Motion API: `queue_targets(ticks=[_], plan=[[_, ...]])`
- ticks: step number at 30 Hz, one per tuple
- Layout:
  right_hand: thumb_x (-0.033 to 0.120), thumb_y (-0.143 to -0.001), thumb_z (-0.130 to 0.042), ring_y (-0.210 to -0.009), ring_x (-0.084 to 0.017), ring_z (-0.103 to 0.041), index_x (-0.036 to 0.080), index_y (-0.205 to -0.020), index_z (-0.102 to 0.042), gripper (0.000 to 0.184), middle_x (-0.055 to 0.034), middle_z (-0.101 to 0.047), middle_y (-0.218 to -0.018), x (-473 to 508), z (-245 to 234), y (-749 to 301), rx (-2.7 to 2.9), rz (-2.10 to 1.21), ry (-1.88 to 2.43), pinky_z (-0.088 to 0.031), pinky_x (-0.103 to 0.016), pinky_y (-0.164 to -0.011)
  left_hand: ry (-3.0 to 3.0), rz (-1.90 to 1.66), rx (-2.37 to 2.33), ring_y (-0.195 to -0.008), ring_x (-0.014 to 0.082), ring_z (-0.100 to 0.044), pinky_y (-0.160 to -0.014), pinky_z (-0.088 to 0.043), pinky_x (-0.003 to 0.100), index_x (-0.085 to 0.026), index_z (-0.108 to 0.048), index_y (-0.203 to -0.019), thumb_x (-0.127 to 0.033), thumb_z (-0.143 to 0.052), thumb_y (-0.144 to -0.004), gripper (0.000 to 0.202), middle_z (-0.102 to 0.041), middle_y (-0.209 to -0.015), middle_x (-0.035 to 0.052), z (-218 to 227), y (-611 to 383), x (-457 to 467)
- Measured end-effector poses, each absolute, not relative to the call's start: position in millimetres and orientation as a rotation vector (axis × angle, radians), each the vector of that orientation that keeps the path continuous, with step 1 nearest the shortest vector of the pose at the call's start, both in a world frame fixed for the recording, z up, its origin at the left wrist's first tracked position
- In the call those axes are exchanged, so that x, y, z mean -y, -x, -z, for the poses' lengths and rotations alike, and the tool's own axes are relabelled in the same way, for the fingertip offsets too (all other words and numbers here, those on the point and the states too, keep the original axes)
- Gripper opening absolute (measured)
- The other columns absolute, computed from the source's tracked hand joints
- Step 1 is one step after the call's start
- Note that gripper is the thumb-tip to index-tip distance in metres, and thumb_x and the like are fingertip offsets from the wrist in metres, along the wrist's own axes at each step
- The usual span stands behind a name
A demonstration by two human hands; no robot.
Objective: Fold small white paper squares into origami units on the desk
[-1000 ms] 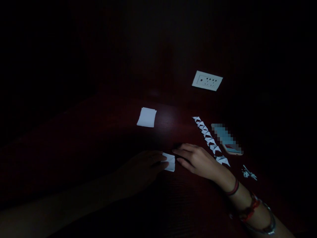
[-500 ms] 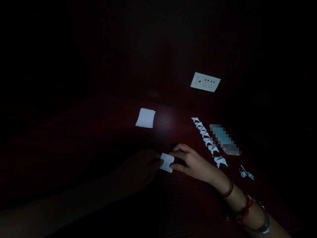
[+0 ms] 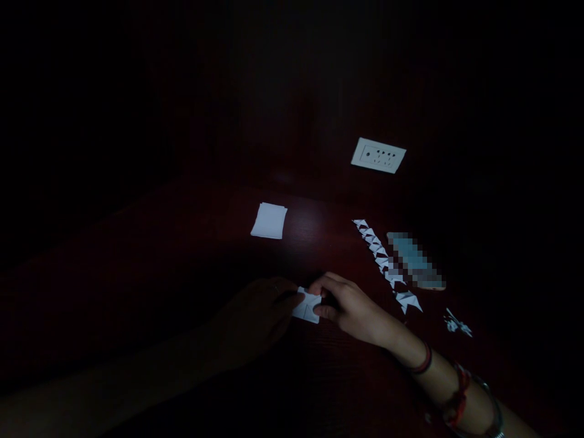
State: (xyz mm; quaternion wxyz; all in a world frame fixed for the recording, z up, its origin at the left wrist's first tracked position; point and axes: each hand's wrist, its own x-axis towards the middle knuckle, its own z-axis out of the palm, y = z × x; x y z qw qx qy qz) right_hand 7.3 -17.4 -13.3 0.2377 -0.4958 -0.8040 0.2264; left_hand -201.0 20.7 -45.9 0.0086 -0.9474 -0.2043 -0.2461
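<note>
One creased paper square is located at the desk, left edge held by my shadowed left hand and right edge pinched by my right hand, both hands nearly closed, a row of folded pieces lying farther right.

Looks seriously dim in here, tbh. Can see a dark reddish surface with faint wood grain, plus one soft patch of light toward its far edge. Can barely make out a wall past that edge, with a white socket plate rightward.
</note>
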Motion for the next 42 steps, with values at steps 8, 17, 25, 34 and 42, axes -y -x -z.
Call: queue_targets(ticks=[8,17,25,34,42], plan=[[0.012,-0.073,-0.059,-0.082,-0.013,-0.050,0.017,-0.096,-0.057,0.024,-0.0030,-0.052,-0.090,17.1,12.9,-7.1,2.219,-0.636,1.404,-0.043,-0.024,-0.075,2.979,0.757,0.623,-0.093,0.0207,-0.049,-0.079,-0.043,0.037,-0.018,-0.050,-0.108,-0.013,-0.041,-0.081,0.029,-0.051,-0.106,0.0069,43.3,198.9,-19.5],[0.015,-0.071,-0.062,-0.079,-0.013,-0.051,0.017,-0.103,-0.055,0.033,-0.0034,-0.053,-0.087,17.2,15.6,-8.5,2.166,-0.634,1.530,-0.042,-0.026,-0.073,3.010,0.841,0.485,-0.093,0.0184,-0.050,-0.078,-0.043,0.033,-0.018,-0.053,-0.101,-0.016,-0.040,-0.084,0.022,-0.053,-0.102,0.0057,41.2,196.7,-19.7],[0.014,-0.067,-0.064,-0.075,-0.012,-0.049,0.018,-0.089,-0.053,0.025,-0.0004,-0.050,-0.082,18.2,13.8,-7.1,2.099,-0.687,1.541,-0.041,-0.025,-0.067,3.047,0.818,0.507,-0.104,0.0199,-0.045,-0.087,-0.041,0.036,-0.017,-0.050,-0.109,-0.014,-0.043,-0.082,0.028,-0.050,-0.111,0.0067,44.5,200.4,-21.2],[0.011,-0.066,-0.063,-0.082,-0.013,-0.048,0.021,-0.100,-0.047,0.038,-0.0002,-0.051,-0.089,20.0,18.3,-7.7,2.040,-0.734,1.487,-0.039,-0.027,-0.073,3.019,0.790,0.629,-0.092,0.0185,-0.049,-0.079,-0.043,0.034,-0.017,-0.055,-0.100,-0.012,-0.043,-0.080,0.023,-0.050,-0.103,0.0065,40.1,199.8,-19.4],[0.012,-0.067,-0.063,-0.083,-0.016,-0.049,0.021,-0.110,-0.052,0.045,-0.0020,-0.052,-0.088,19.5,17.8,-6.8,2.097,-0.700,1.567,-0.039,-0.032,-0.076,2.975,0.844,0.748,-0.091,0.0183,-0.048,-0.077,-0.043,0.033,-0.017,-0.052,-0.106,-0.012,-0.040,-0.083,0.026,-0.050,-0.102,0.0071,41.9,198.2,-23.9]])
